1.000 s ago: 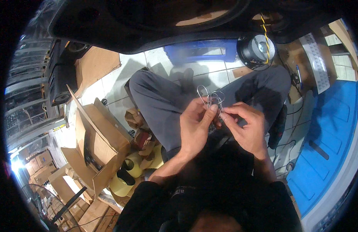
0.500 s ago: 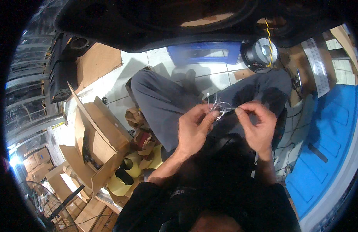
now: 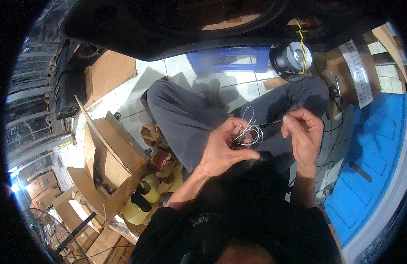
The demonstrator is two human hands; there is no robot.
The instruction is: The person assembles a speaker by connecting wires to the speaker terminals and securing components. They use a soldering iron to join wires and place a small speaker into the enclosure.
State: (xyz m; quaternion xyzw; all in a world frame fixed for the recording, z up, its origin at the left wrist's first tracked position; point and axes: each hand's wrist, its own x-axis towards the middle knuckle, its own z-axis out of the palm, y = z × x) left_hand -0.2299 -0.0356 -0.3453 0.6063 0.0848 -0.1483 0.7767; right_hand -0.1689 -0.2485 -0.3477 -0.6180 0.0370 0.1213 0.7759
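A loose coil of thin silvery wire (image 3: 255,134) rests in my left hand (image 3: 222,144), above my lap. The left fingers curl behind the coil while the thumb is stretched out below it. One strand runs from the coil to my right hand (image 3: 303,134), which pinches it between thumb and forefinger. A small loop of the wire stands up over the left fingers. What lies in the left palm under the coil is partly hidden.
Beyond my knees hang a large black panel with round openings (image 3: 168,42) and a speaker (image 3: 292,61) with a yellow-black twisted wire (image 3: 301,37). A blue plastic frame (image 3: 194,61) lies behind. Open cardboard boxes (image 3: 117,154) and yellow rolls (image 3: 135,213) stand left, a blue plastic panel (image 3: 372,141) right.
My right hand has moved right and slightly up, drawing out a longer strand. The left thumb has lifted off the coil, and the coil has spread wider.
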